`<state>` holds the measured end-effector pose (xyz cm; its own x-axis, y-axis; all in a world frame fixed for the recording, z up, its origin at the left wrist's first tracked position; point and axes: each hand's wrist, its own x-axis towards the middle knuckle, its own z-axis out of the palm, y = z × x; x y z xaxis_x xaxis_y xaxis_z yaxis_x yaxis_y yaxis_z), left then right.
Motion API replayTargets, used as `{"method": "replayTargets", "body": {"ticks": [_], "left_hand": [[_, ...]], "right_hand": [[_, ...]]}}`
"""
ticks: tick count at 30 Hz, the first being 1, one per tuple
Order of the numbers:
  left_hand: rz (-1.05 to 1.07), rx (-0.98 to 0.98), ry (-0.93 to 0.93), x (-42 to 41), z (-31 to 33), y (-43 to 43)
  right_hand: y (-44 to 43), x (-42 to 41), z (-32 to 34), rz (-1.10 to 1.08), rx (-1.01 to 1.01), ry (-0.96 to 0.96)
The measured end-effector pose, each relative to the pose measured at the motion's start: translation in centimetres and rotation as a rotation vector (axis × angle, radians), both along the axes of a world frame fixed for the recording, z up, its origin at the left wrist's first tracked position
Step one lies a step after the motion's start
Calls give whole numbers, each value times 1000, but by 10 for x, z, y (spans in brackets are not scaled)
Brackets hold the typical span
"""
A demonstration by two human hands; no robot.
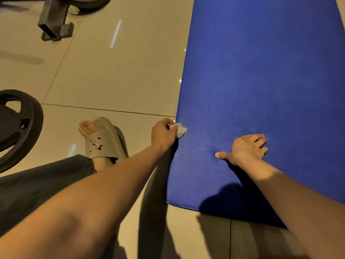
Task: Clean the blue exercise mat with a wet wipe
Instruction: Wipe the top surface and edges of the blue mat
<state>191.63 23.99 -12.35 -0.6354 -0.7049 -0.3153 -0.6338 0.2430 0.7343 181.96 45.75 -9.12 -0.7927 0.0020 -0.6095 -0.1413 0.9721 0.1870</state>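
Seen from my head camera, I crouch on a tiled floor [104, 75] beside the blue exercise mat [261, 81], which lies flat on the tiles and runs away from me along the right side of the view. My left hand [164, 134] is closed around a crumpled white wet wipe [180, 130], pressing it against the mat's left edge, where the padding meets the floor. My right hand [248, 148] lies apart from it, fingers spread and empty, flat on the mat's near surface as a brace. My foot in a beige slipper [104, 141] rests just beside the mat; a black weight plate [20, 124] sits at far left, and a dark equipment stand [54, 21] is well apart near the top. As for progress, the mat shows no clear wet streaks under this warm light, so I cannot tell how much is wiped. Judging by the wipe's place at the near edge, most of the long surface beyond my hands probably remains.
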Motion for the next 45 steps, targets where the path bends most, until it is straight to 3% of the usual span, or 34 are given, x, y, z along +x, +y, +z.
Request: {"method": "replayTargets", "body": {"ticks": [4, 10, 13, 17, 21, 26, 30, 34, 38, 45], "left_hand": [[-110, 49, -65, 14, -6, -6], [-152, 314, -138, 119, 7, 43], [-127, 253, -144, 122, 12, 49], [-48, 114, -43, 59, 14, 30], [-58, 79, -70, 26, 2, 9], [-218, 282, -95, 99, 15, 29], [-379, 360, -290, 163, 16, 49], [-87, 293, -95, 127, 14, 46], [-18, 253, -78, 68, 8, 26], [-76, 373, -244, 159, 9, 63]], "right_hand": [[0, 0, 2, 2, 5, -11], [-1, -2, 3, -9, 3, -20], [-3, -2, 3, -20, 1, -26], [-4, -4, 3, -27, 10, -29], [-2, -2, 3, -20, -1, -13], [-1, -3, -2, -17, 9, -19], [-1, -4, -1, -15, 12, -18], [-3, -6, -3, -23, 14, -25], [-1, -4, -4, -28, 3, -18], [-2, -7, -9, -25, 20, -28]]}}
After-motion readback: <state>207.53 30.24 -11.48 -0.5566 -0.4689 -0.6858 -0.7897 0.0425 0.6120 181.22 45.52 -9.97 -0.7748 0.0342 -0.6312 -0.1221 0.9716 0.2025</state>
